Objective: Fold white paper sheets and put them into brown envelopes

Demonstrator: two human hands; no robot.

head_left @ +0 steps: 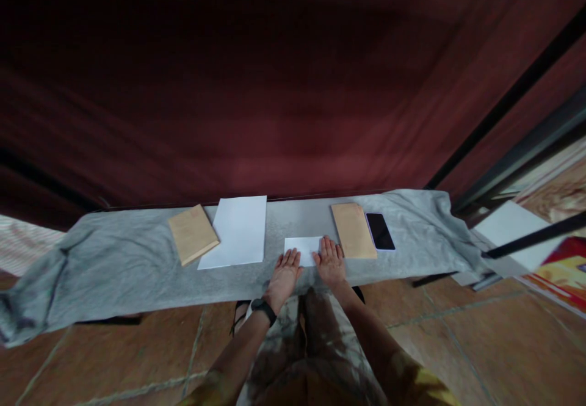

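From my head view, the small white paper [303, 245] lies on the long grey cloth-covered table [137, 265]. Beyond the paper, a strip of cloth runs to the table's far edge, where a dark red panel [274, 137] rises; on my side of it, the near edge is close. Left of the paper, a band of cloth separates it from the large white sheet [240, 229], whose left side meets a brown booklet [193, 234]. Right of it, room is tight: another brown booklet [354, 229], then a phone [380, 231].

My left hand [284, 275] rests on the paper's near left corner, fingers nearly together, thumb out. My right hand [330, 264] covers its right end, fingers extended and slightly spread, thumb apart, pinching nothing.
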